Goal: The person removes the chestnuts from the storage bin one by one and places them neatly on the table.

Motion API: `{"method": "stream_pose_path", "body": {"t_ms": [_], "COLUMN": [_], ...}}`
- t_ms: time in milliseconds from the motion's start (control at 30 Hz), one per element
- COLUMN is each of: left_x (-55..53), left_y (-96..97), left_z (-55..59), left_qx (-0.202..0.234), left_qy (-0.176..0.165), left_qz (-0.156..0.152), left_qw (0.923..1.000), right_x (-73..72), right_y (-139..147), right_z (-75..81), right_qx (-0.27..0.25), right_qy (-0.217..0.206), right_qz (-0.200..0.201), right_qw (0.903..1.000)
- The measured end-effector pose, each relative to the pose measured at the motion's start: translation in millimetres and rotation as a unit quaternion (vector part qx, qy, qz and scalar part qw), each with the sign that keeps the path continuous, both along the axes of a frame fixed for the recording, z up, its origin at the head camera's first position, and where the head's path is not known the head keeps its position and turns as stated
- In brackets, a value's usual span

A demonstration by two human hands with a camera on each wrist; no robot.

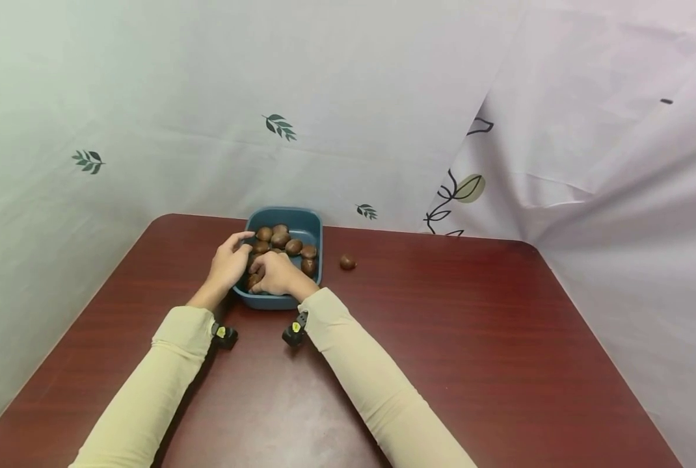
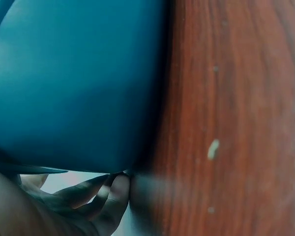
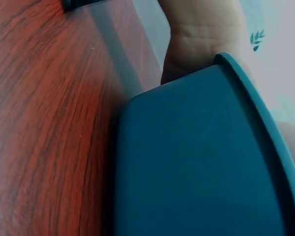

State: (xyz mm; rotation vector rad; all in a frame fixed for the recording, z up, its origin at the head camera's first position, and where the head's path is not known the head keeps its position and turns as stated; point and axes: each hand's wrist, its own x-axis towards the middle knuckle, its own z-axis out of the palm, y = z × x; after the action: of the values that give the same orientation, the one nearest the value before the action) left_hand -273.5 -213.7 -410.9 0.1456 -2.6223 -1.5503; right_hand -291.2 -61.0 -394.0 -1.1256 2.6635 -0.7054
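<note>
A blue rectangular tub (image 1: 268, 302) stands at the table's back left, with several glossy brown egg-shaped things (image 1: 293, 247) inside. My left hand (image 1: 229, 263) grips the tub's left side: thumb and forefinger reach over the rim, while other fingers (image 2: 119, 189) lie along the outer wall in the left wrist view. Inside the front left of the tub, my right hand (image 1: 279, 274) has its thumb and fingers bent round one brown egg-shaped thing (image 1: 254, 281). The tub's front wall (image 3: 196, 147) hides that hand's fingers in the right wrist view.
One loose brown rounded thing (image 1: 348, 262) lies on the dark red wooden table (image 1: 441, 338), right of the tub. A pale curtain (image 1: 348, 97) with leaf prints hangs close behind the table's back edge and along both sides.
</note>
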Motion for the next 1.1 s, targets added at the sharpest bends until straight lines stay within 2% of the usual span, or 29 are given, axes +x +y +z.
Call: {"method": "stream_pose_path", "body": {"t_ms": [100,333,500,833,1100], "left_x": [-0.5,-1.4,-1.3,-2.7,-3.3], "left_y": [0.0,1.2,1.2,1.0,0.8], "left_z": [0.7,0.3,0.6,0.4,-0.3], "left_qx": [0.000,0.000,0.002,-0.007,-0.013], "left_qy": [0.001,0.002,0.001,0.003,0.008], "left_qz": [0.003,0.004,0.003,0.008,0.010], "left_qw": [1.0000,1.0000,1.0000,0.9999,0.9998], "right_x": [-1.2,-3.2,-7.1,-16.0,-25.4], "right_y": [6,35,59,105,138], "right_z": [4.5,25.4,34.7,33.8,24.8], "right_qx": [-0.011,-0.067,-0.094,-0.139,-0.155], "right_qy": [0.003,-0.016,-0.010,-0.014,-0.011], "right_qz": [-0.003,-0.050,-0.075,-0.140,-0.191], "right_qw": [0.9999,0.9964,0.9927,0.9802,0.9691]}}
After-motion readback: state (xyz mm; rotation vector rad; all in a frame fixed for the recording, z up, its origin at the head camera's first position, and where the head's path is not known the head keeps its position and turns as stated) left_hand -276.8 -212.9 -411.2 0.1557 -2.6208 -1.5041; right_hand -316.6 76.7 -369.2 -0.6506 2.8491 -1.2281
